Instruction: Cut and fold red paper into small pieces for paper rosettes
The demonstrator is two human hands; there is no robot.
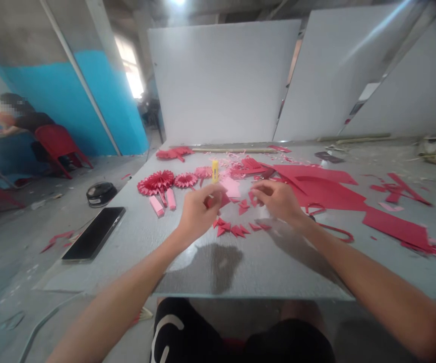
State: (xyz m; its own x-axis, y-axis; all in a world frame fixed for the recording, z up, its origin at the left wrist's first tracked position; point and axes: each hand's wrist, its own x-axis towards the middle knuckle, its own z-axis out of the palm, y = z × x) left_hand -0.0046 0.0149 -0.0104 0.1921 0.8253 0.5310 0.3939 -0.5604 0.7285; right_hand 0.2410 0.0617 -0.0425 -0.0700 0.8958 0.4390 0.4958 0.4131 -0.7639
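My left hand (199,210) is raised over the grey table (240,262) with its fingers pinched on a small red folded paper piece (223,200). A little to the right, my right hand (278,200) has curled fingers pinching another small red paper piece (254,198). Below and between the hands lie several small red paper triangles (233,229). Behind them stand a yellow glue stick (215,171), a pink paper slip (232,187) and red pleated paper rosettes (156,182).
Large red paper sheets (327,189) and scraps cover the table's right side. A black phone (94,233) lies at the left edge, and a black round object (101,193) is beyond it. White boards (221,80) stand behind. A seated person (24,121) is far left by red chairs (61,143).
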